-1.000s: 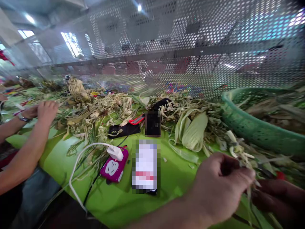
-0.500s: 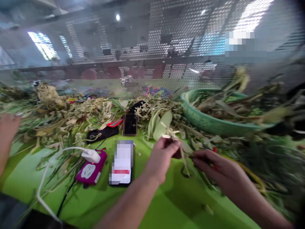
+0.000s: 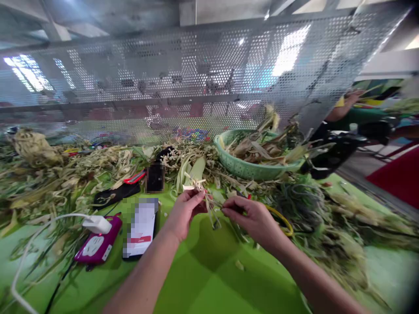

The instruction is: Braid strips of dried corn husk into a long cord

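The worktop [image 3: 183, 283] was lime green, the husk bundle [image 3: 197, 185] cream with pale green strands. The basket [image 3: 252, 170] was mint green, the socket block [image 3: 106, 240] magenta with a white face, and the plug [image 3: 97, 224] white. Rows of small dots patterned the grey screen [image 3: 163, 65].

Papery, rough husk strips [image 3: 197, 185], smooth tabletop [image 3: 196, 279], glossy plastic socket box [image 3: 113, 232], plastic basket [image 3: 252, 170], perforated metal screen [image 3: 183, 72]
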The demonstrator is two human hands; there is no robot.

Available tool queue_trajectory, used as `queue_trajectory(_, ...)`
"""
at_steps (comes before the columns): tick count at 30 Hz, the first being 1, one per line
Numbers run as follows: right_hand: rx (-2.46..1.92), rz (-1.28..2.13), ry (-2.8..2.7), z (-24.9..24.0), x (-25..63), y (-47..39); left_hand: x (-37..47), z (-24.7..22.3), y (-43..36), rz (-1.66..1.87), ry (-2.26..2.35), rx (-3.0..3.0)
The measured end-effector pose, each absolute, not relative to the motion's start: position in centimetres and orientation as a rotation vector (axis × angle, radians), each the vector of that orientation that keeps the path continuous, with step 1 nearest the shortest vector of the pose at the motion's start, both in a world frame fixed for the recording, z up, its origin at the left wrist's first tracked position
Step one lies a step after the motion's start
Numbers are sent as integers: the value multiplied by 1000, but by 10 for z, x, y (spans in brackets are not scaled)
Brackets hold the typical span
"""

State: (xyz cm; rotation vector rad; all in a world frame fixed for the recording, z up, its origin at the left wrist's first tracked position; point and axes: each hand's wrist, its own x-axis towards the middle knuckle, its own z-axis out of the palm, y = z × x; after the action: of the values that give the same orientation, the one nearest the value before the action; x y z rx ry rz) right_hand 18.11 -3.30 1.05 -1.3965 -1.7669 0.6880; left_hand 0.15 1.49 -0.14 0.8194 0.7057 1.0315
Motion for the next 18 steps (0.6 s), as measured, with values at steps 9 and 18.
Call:
queue_trajectory(9, -1348, 646, -1609, 12, 179, -38, 10, -6, 8, 940, 744, 1142)
queue_trajectory(18, -1295, 797, -1496, 7, 177, -37, 18, -10, 0, 926, 863, 1408)
